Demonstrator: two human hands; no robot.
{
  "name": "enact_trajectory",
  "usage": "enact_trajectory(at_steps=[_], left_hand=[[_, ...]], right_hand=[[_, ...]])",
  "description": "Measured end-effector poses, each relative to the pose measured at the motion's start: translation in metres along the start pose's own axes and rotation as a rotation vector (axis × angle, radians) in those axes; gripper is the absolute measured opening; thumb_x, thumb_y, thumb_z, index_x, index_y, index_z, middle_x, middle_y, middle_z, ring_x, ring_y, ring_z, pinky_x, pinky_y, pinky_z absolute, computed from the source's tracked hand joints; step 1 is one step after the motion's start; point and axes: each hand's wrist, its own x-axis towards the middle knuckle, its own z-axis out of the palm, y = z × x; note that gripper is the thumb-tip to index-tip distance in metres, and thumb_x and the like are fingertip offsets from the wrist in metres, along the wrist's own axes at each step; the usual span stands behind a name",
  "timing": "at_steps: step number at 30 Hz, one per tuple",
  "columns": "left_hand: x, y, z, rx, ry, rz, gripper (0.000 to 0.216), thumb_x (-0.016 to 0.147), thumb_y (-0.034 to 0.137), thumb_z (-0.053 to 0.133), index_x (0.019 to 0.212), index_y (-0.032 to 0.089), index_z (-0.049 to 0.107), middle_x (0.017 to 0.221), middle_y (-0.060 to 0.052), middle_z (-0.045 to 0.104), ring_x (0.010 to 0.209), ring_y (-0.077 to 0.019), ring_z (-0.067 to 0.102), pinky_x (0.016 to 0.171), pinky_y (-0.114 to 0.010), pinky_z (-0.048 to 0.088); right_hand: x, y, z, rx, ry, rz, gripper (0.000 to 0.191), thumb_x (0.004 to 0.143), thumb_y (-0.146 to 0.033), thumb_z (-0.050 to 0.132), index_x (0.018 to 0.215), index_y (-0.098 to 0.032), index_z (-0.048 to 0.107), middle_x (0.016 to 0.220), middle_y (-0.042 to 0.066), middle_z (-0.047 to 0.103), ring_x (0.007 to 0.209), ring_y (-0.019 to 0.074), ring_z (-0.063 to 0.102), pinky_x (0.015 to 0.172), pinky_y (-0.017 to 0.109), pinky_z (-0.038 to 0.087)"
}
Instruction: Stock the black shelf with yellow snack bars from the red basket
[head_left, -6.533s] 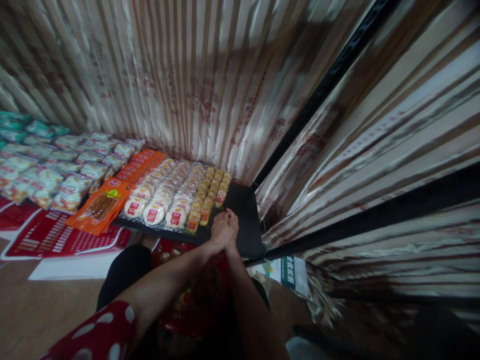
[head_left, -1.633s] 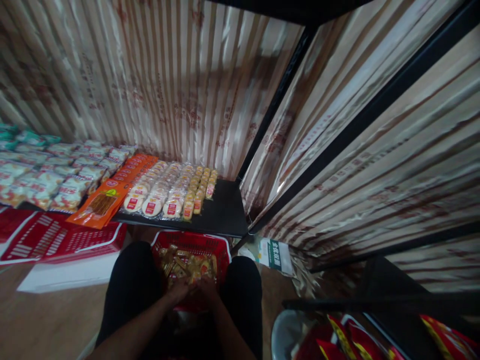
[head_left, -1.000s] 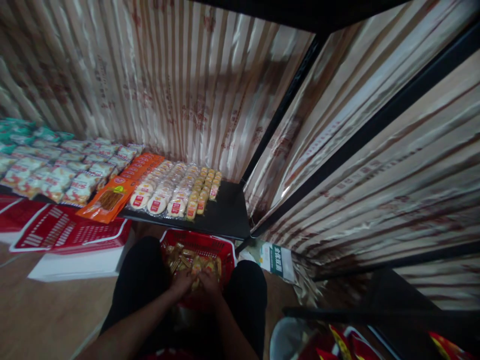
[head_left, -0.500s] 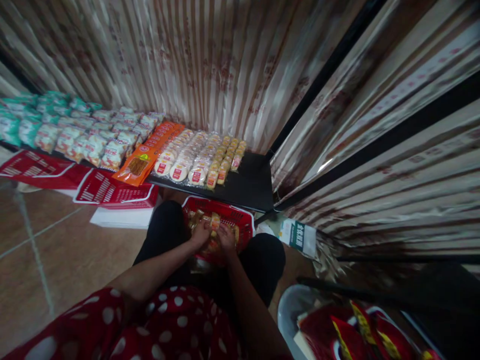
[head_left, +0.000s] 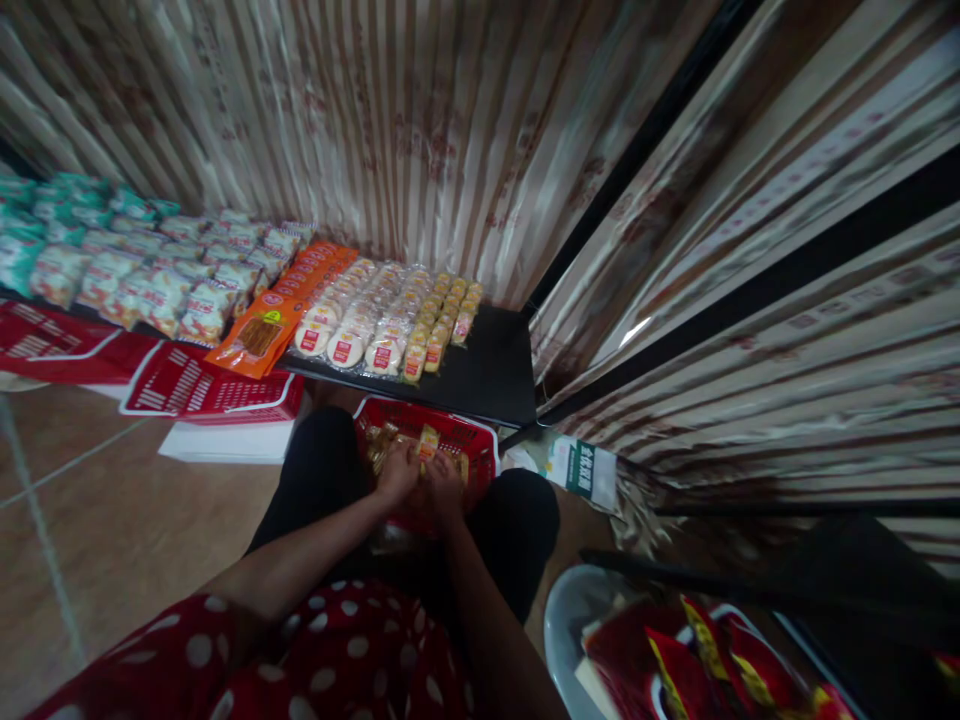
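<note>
A red plastic basket (head_left: pixel 480 447) full of small yellow snack packets sits between my knees under a low black shelf (head_left: pixel 491 375). My left hand (head_left: pixel 396 473) and my right hand (head_left: pixel 444 488) are side by side over the basket, fingers curled round a bunch of the yellow snack packets (head_left: pixel 428 441) lifted just above it. On the shelf, rows of the same yellow packets (head_left: pixel 435 320) lie beside rows of round white cakes with red labels (head_left: pixel 352 320) and orange flat packs (head_left: pixel 285 310).
More bagged snacks (head_left: pixel 150 280) fill the shelf to the left. Flat red baskets (head_left: pixel 202 385) lie stacked on the tiled floor. A basin with red packs (head_left: pixel 675 660) stands at the lower right. Striped plastic sheeting covers the shelf's back and side.
My hands went from the shelf's bare right end down into the red basket, gathered yellow packets and raised them slightly. The view tilted, so my dotted red sleeve shows.
</note>
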Motion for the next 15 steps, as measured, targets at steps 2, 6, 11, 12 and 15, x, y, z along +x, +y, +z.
enact_trajectory(at_steps=[2, 6, 11, 12, 15], left_hand=[[-0.002, 0.008, 0.002, -0.033, 0.012, 0.031, 0.031, 0.087, 0.018, 0.042, 0.111, 0.013, 0.062, 0.116, -0.013, 0.063, 0.108, -0.0209, 0.057, 0.098, -0.032, 0.041], [-0.003, 0.024, 0.005, -0.148, 0.029, 0.050, 0.032, 0.086, 0.017, 0.042, 0.114, 0.011, 0.055, 0.112, -0.011, 0.063, 0.104, -0.0180, 0.058, 0.094, -0.029, 0.044], [0.004, 0.042, -0.001, -0.159, 0.019, 0.107, 0.025, 0.084, 0.016, 0.042, 0.101, 0.015, 0.060, 0.104, -0.008, 0.064, 0.099, -0.0174, 0.058, 0.091, -0.029, 0.044], [0.006, 0.046, -0.003, -0.163, 0.014, 0.110, 0.026, 0.083, 0.015, 0.042, 0.103, 0.016, 0.060, 0.105, -0.008, 0.064, 0.099, -0.0172, 0.058, 0.091, -0.029, 0.044], [0.009, 0.055, -0.008, -0.173, -0.002, 0.139, 0.033, 0.081, 0.014, 0.044, 0.110, 0.016, 0.060, 0.110, -0.008, 0.062, 0.103, -0.0172, 0.056, 0.094, -0.028, 0.043]], right_hand=[[-0.004, -0.012, -0.003, -0.032, 0.060, -0.077, 0.036, 0.069, -0.042, 0.055, 0.097, -0.019, 0.061, 0.099, 0.010, 0.071, 0.097, 0.0229, 0.066, 0.086, 0.035, 0.051], [-0.006, -0.037, -0.012, -0.088, 0.124, -0.100, 0.039, 0.071, -0.037, 0.056, 0.105, -0.018, 0.059, 0.105, 0.011, 0.070, 0.098, 0.0230, 0.066, 0.091, 0.037, 0.050], [-0.004, -0.063, -0.013, -0.106, 0.142, -0.112, 0.042, 0.071, -0.040, 0.057, 0.106, -0.018, 0.057, 0.110, 0.013, 0.068, 0.098, 0.0231, 0.066, 0.090, 0.036, 0.051], [-0.004, -0.068, -0.012, -0.100, 0.141, -0.112, 0.043, 0.071, -0.041, 0.056, 0.107, -0.018, 0.057, 0.109, 0.013, 0.068, 0.098, 0.0231, 0.067, 0.090, 0.036, 0.052], [-0.001, -0.079, -0.010, -0.051, 0.143, -0.136, 0.045, 0.071, -0.043, 0.057, 0.108, -0.018, 0.057, 0.107, 0.011, 0.070, 0.097, 0.0234, 0.067, 0.088, 0.035, 0.053]])
